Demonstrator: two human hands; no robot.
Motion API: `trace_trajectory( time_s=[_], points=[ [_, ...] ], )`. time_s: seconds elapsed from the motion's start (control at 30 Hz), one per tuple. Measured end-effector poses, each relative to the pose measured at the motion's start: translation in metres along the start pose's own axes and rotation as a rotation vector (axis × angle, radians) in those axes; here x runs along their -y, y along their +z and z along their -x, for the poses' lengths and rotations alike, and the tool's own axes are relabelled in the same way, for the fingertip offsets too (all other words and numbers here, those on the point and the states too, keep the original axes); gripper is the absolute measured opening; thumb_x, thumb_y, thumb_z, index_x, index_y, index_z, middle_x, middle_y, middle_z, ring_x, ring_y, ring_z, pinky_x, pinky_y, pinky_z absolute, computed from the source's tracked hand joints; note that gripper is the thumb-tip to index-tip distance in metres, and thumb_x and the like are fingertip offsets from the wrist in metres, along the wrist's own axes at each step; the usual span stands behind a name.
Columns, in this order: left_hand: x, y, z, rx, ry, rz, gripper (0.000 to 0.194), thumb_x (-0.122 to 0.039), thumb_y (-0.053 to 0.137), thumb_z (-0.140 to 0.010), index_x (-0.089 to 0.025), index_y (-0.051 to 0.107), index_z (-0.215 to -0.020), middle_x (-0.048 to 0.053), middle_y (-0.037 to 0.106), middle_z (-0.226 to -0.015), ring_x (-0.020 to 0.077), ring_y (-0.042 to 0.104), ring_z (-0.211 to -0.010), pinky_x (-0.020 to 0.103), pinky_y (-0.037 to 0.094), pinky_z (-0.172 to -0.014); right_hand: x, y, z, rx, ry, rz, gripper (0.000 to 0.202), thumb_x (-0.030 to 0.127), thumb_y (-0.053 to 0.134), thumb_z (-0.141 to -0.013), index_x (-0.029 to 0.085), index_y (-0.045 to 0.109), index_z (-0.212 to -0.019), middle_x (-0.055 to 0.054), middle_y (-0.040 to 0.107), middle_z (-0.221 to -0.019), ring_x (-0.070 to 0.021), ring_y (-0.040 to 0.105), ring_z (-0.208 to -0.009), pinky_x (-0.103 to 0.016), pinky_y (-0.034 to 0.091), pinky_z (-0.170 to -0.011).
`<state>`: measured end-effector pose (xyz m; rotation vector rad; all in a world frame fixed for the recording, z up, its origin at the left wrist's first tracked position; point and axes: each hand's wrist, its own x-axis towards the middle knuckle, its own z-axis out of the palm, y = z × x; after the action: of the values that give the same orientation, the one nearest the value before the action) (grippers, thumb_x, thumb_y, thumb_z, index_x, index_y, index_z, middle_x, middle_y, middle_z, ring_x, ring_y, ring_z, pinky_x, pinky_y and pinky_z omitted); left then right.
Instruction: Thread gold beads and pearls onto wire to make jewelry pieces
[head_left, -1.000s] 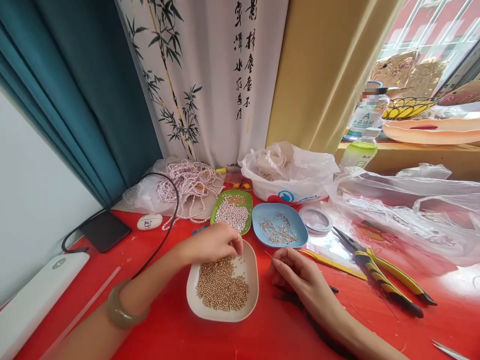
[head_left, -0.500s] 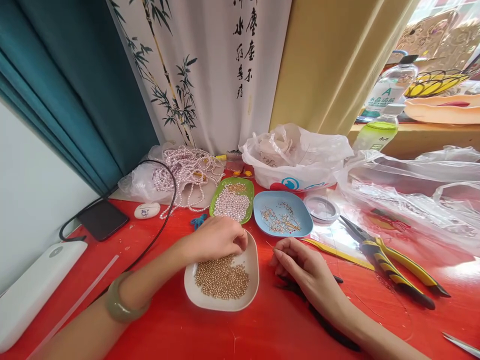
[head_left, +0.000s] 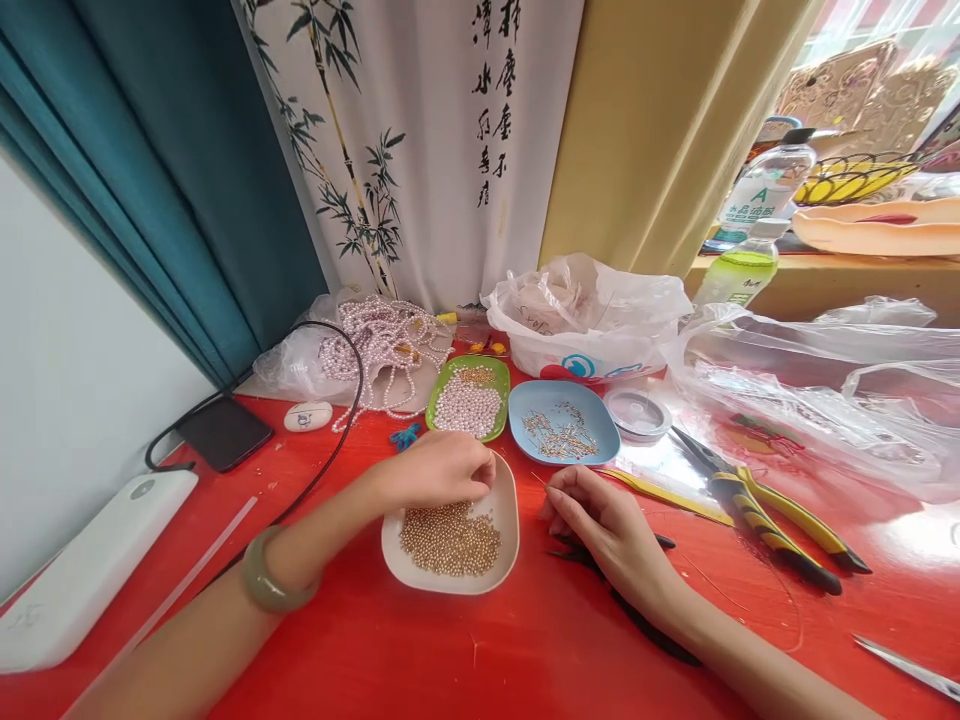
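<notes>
My left hand [head_left: 448,470], with a green bangle [head_left: 274,570] on its wrist, is over the back of a white dish [head_left: 504,585]. Its fingers are curled down and pressed together; whatever they pinch is hidden. Small gold beads [head_left: 450,540] fill the front of that dish. To the right, my right hand [head_left: 592,515] pinches a thin wire [head_left: 538,478], whose end sticks out toward the dish. Beneath this hand lie black-handled pliers [head_left: 577,553], partly covered. Behind both hands stand a green dish [head_left: 498,428] of pearly and gold beads and a blue dish [head_left: 609,440] of small metal pieces.
Yellow-and-black pliers [head_left: 772,520] and a scissor blade [head_left: 904,665] lie at right. A spool [head_left: 637,414] sits beside the blue dish. Plastic bags [head_left: 592,330] and pearl strands [head_left: 379,345] line the back. A phone [head_left: 225,433], black cable [head_left: 322,465] and white box [head_left: 97,570] are left.
The view has shifted slightly, so the table things sit a little differently in the picture. Both hands keep nearly the same pose and place over the table.
</notes>
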<state>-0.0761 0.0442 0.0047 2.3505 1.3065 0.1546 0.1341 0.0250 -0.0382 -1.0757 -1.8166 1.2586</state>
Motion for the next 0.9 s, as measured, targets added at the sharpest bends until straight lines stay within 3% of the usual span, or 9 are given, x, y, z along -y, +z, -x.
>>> trace_trajectory(
  time_s=[0.6,0.73,0.9],
  points=[
    [0.011,-0.002,0.001,0.044,0.015,0.341,0.014,-0.013,0.055,-0.067,-0.017,0.066,-0.073,0.002,0.066,-0.074,0.0152,0.057,-0.067,0.025,0.041,-0.063,0.003,0.005,0.003,-0.066,0.021,-0.114,0.019,0.035,0.047,-0.081,0.018,0.049,-0.072,0.003,0.049,-0.059,-0.01,0.046,-0.052,-0.021,0.041,-0.047],
    [0.013,-0.001,0.003,0.006,-0.024,0.461,0.01,-0.014,0.056,-0.067,-0.017,0.065,-0.069,0.001,0.064,-0.068,0.0135,0.056,-0.063,0.024,0.04,-0.06,0.005,0.008,0.0,-0.041,0.049,-0.175,0.018,0.034,0.047,-0.082,0.018,0.049,-0.074,0.004,0.049,-0.058,-0.009,0.044,-0.05,-0.021,0.038,-0.046],
    [0.009,0.009,0.003,-0.133,-0.1,0.648,0.011,-0.02,0.054,-0.073,-0.014,0.063,-0.076,0.002,0.063,-0.071,0.0123,0.055,-0.065,0.025,0.043,-0.062,0.012,0.014,-0.014,0.002,0.062,-0.179,0.017,0.032,0.047,-0.082,0.018,0.05,-0.074,0.0,0.058,-0.065,-0.0101,0.05,-0.056,-0.022,0.039,-0.052]
  ],
)
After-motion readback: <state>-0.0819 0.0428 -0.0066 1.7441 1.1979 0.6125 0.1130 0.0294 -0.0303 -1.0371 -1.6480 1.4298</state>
